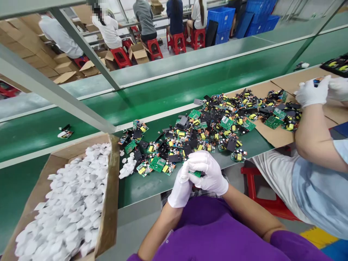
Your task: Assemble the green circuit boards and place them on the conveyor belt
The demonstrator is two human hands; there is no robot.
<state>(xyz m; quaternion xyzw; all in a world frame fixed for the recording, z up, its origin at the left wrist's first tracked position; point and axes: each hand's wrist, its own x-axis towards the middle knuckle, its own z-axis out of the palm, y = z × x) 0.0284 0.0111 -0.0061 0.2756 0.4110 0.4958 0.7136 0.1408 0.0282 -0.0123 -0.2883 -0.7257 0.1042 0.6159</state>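
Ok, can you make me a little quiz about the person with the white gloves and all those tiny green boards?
1. True or false: both the left hand and the right hand wear white gloves.
2. What do the two hands hold between them? A) a small green circuit board B) a red stool C) a blue crate
3. What fills the cardboard box to the left of the hands?

Key:
1. True.
2. A. Only a green edge of it shows between the gloved fingers.
3. Small white pads, heaped up, with a few spilled onto the green table beside the pile of circuit boards.
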